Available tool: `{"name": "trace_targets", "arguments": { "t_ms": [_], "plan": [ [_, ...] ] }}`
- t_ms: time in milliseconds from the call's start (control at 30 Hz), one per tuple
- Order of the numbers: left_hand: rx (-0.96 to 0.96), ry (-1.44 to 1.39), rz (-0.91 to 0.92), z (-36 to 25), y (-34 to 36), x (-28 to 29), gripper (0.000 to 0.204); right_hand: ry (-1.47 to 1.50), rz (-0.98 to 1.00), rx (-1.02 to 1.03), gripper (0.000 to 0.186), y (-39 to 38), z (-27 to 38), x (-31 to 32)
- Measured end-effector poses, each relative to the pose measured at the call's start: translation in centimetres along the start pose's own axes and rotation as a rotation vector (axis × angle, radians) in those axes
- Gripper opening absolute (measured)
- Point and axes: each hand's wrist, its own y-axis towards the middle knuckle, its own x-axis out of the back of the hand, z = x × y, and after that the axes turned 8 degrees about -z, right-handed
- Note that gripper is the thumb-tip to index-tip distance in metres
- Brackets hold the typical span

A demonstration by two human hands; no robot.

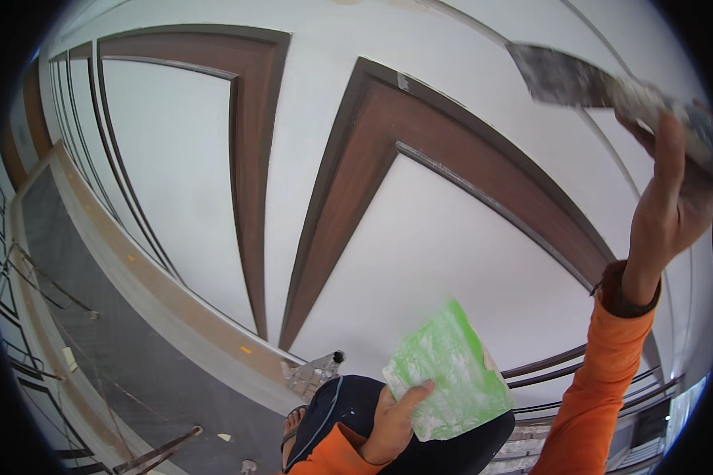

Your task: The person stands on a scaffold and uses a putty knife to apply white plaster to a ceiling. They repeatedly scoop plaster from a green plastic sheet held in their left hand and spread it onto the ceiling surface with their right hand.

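Observation:
My right hand [672,202] is raised at the upper right, its fingers wrapped around the handle of a putty knife [569,79]. The knife's wide, dark blade points left in front of the white wall [420,47]; it is slightly blurred, and I cannot tell whether it touches the wall. Low in the middle, my left hand [392,425] grips a green plastic board [455,372] by its lower left edge, with the thumb on top. White putty is smeared over the board's face. The board is held above my dark-trousered lap.
Brown-and-grey moulded frames [337,178] surround white panels on the wall. At the lower left, far below, lies a grey floor [174,368] with a tan border. Metal scaffold tubes [317,370] stand beside my leg, and more metal frames [162,450] rise at the left.

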Motion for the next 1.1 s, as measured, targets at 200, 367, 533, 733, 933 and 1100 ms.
{"name": "trace_targets", "arguments": {
  "t_ms": [200, 367, 533, 733, 933, 1100],
  "plan": [
    [0.061, -0.032, 0.060, 1.5, 0.5, -0.2, 0.036, 0.228, 0.143, 0.121, 0.037, 7.1, 4.1, -8.5],
    [0.054, -0.101, 0.081, 0.5, 0.2, 0.0, 0.036, 0.090, 0.092, 0.326, 0.045, 6.6, 2.6, -11.0],
    [0.073, -0.087, 0.087, 2.0, 0.8, 0.6, 0.035, 0.020, 0.124, 0.428, 0.046, 6.7, 1.5, -10.3],
    [0.041, -0.108, 0.073, 1.0, 0.4, 0.1, 0.034, 0.142, 0.091, 0.413, 0.049, 6.4, 2.5, -12.4],
    [0.045, -0.124, 0.078, 0.8, 0.5, 0.4, 0.034, 0.110, 0.142, 0.531, 0.048, 7.6, 3.8, -13.4],
    [0.024, -0.146, 0.096, 1.4, 1.1, 0.8, 0.033, 0.123, 0.157, 0.561, 0.049, 8.1, 3.3, -14.3]
  ]
}}
